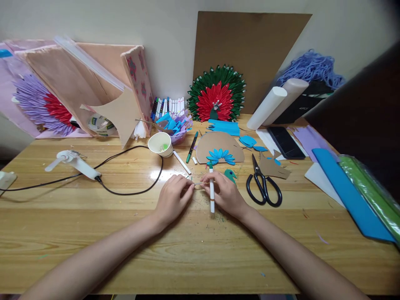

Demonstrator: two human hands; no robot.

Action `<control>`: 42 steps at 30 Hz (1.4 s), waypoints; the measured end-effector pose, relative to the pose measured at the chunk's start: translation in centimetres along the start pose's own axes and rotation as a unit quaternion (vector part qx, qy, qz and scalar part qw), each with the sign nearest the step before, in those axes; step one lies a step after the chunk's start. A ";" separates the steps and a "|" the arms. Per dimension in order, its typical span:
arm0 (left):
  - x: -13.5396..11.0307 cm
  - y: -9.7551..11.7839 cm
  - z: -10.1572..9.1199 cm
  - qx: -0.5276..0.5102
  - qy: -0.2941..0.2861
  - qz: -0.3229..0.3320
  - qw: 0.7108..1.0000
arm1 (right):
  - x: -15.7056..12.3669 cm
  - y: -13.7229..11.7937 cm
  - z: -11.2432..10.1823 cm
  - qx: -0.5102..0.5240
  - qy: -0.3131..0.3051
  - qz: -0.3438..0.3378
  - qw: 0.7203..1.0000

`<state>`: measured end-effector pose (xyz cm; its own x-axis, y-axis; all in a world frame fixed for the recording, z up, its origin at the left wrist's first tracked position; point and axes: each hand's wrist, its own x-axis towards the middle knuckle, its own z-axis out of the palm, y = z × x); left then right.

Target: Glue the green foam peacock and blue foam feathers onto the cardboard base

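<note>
My left hand (175,195) is closed in a pinch on one end of a small thin pale strip (197,184), just above the wooden table. The strip's other end is between the fingertips of my right hand (226,192). That same hand also holds an uncapped white marker (212,192) with its green tip pointing away from me. Right behind my right hand lies a green paper bird head (230,175) with a dark eye. Farther back is a cardboard half-round (215,143) with blue petals (220,156) along its lower edge.
Black-handled scissors (264,185) lie to the right, beside a cardboard scrap (275,166) and a phone (286,142). A paper cup (160,144), a green pen (191,147) and a white glue gun (78,164) with its cord are on the left. A red-green peacock (215,93) stands behind.
</note>
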<state>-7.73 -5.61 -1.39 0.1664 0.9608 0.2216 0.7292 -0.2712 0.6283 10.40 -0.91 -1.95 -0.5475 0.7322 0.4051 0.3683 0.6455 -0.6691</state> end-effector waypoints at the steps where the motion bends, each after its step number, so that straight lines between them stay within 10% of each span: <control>1: 0.0 0.0 0.0 -0.009 -0.001 -0.003 1.000 | -0.1 -0.1 0.0 0.021 0.000 0.029 0.999; 10: 0.1 0.4 -0.3 -0.049 -0.031 -0.013 0.998 | -0.1 -0.8 -0.3 0.136 -0.011 0.140 0.981; 33: 0.6 1.8 -0.1 -0.023 -0.103 -0.018 0.994 | 0.2 -1.3 -1.6 0.124 -0.042 0.078 0.988; 42: 3.0 2.9 0.7 -0.039 -0.093 -0.042 0.994 | 0.3 1.5 -8.7 0.036 0.055 0.157 0.985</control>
<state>-4.62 -3.45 0.60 0.2317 0.9724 0.0285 0.6937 -0.1857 0.6959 17.30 2.15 2.62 -0.3284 0.9154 0.2328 0.4499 0.3683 -0.8136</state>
